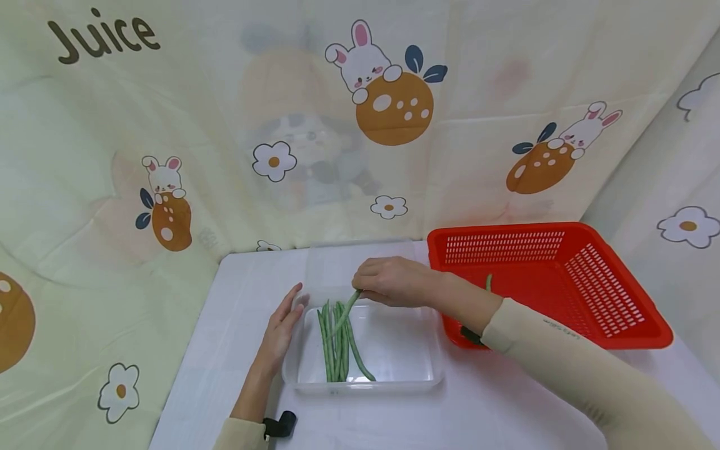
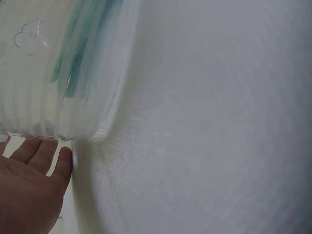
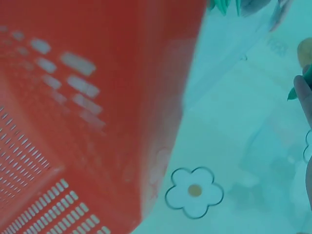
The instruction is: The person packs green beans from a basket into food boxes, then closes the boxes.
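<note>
My right hand [image 1: 390, 281] pinches the upper end of a green bean [image 1: 347, 311] above a clear plastic box [image 1: 394, 385]. The bean slants down to the left, over several other green beans [image 1: 328, 344] that lie lengthwise in the left part of the box. One curved bean [image 1: 357, 353] lies a little to their right. My left hand [image 1: 279, 329] rests against the box's left side, fingers extended; in the left wrist view the fingers [image 2: 61, 165] touch its wall. In the right wrist view only part of the right hand [image 3: 304, 95] shows, at the right edge.
A red perforated basket [image 1: 562, 275] stands right of the box, under the right forearm. One green bean tip [image 1: 489, 282] shows inside it. A printed curtain [image 1: 315, 206] hangs behind the white table [image 1: 236, 300]. A clear flat sheet or lid [image 1: 332, 262] appears behind the box.
</note>
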`<state>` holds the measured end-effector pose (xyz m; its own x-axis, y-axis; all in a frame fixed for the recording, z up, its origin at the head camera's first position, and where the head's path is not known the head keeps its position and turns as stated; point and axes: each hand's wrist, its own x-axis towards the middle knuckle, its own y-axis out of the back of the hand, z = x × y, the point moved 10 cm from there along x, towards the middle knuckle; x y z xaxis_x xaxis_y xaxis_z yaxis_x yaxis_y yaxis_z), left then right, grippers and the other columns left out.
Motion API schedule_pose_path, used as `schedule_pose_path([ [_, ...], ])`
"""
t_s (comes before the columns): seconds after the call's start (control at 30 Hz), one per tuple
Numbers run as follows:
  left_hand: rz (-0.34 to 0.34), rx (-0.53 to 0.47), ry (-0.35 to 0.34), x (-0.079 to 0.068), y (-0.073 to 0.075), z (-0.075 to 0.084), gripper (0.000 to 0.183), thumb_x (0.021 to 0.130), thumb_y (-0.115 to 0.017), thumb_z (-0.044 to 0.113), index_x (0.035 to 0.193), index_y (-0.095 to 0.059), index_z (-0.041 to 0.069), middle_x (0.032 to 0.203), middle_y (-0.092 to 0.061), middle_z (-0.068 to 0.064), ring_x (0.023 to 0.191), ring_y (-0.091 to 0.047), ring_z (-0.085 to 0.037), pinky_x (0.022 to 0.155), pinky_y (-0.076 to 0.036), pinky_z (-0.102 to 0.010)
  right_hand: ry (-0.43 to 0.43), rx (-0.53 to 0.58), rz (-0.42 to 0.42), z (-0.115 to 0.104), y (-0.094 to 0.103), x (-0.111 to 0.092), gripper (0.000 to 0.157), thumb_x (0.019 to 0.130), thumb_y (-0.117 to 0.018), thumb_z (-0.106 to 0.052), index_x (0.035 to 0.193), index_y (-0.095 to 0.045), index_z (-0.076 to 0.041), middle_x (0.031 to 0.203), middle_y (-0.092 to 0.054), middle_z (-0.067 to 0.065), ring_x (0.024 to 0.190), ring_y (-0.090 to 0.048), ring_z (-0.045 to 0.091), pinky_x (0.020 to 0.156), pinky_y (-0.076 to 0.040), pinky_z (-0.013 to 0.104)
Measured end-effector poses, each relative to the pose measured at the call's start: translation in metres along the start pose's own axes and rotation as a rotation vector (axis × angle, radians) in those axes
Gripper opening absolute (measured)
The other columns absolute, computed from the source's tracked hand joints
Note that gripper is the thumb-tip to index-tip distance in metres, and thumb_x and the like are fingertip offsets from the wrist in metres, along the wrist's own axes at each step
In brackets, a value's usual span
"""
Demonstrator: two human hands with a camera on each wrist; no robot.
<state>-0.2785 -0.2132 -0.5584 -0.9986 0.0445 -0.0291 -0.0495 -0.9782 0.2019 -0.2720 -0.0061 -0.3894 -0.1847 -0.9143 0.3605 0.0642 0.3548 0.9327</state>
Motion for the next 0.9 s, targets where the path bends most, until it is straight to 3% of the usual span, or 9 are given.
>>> schedule_pose_path([
  [0.23, 0.006, -0.005, -0.002, 0.001, 0.001, 0.000, 0.051, 0.113, -0.043, 0.036, 0.162, -0.034, 0.032, 0.171, -0.032, -0.003, 0.162, -0.016, -0.025, 0.130, -0.010, -0.059, 0.030, -0.036, -0.047, -0.015, -0.008, 0.018, 0.013, 0.095, -0.078, -0.019, 0.108, -0.075, -0.016, 0.107, -0.075, -0.006, 0.108, -0.069, 0.013, 0.094, -0.058, 0.022],
  [0.5, -0.001, -0.018, -0.001, 0.000, 0.000, -0.002, 0.051, 0.113, -0.043, 0.034, 0.163, -0.034, 0.030, 0.170, -0.032, -0.005, 0.162, -0.017, -0.025, 0.130, -0.011, -0.059, -0.024, 0.013, -0.200, -0.022, -0.030, 0.031, 0.016, 0.097, -0.076, -0.021, 0.112, -0.077, -0.017, 0.108, -0.078, -0.006, 0.106, -0.069, 0.012, 0.094, -0.057, 0.021],
  [0.9, -0.006, 0.007, 0.000, 0.000, -0.002, 0.001, 0.051, 0.114, -0.040, 0.033, 0.164, -0.031, 0.028, 0.172, -0.026, 0.000, 0.163, -0.011, -0.025, 0.129, -0.009, -0.062, 0.057, -0.014, -0.320, -0.036, -0.065, 0.040, 0.015, 0.095, -0.077, -0.020, 0.110, -0.077, -0.016, 0.111, -0.077, -0.007, 0.110, -0.068, 0.010, 0.096, -0.055, 0.020],
])
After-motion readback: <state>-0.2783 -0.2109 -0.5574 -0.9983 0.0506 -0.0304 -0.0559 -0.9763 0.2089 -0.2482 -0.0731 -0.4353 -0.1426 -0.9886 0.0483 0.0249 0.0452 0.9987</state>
